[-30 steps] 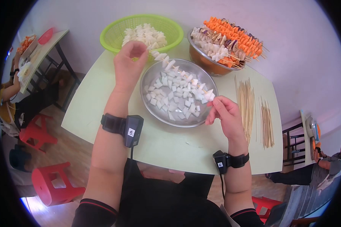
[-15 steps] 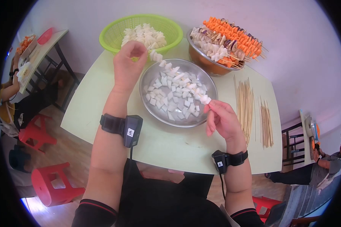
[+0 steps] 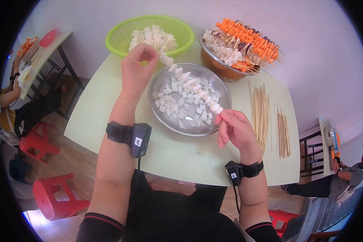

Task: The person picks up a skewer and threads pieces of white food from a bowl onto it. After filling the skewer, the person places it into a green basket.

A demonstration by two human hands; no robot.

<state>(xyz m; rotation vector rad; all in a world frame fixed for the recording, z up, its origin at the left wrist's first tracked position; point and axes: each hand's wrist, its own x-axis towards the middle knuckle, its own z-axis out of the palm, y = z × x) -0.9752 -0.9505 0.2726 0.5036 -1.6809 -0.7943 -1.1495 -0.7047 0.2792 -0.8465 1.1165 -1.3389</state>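
A skewer threaded with white vegetable pieces (image 3: 168, 61) slants across the steel bowl, held between my two hands. My left hand (image 3: 138, 68), fingers pinched, has its upper end near the green basket. At the lower end my right hand (image 3: 238, 128) pinches by the last white piece, thumb and forefinger together and the other fingers curled. Below the skewer, loose diamond-shaped white pieces (image 3: 167, 105) lie in the steel bowl (image 3: 155, 121). Its tip and butt are hidden by my fingers.
Behind stand a green basket (image 3: 116, 37) of finished white skewers (image 3: 153, 37) and a metal bowl (image 3: 213, 66) heaped with orange, white and purple skewers (image 3: 246, 36). Bare bamboo sticks (image 3: 260, 117) lie at right. Red stools (image 3: 48, 197) and other people at tables are farther off.
My right hand and the lower end of the skewer have shifted very slightly left and up. My left hand stays almost where it was, still pinching.
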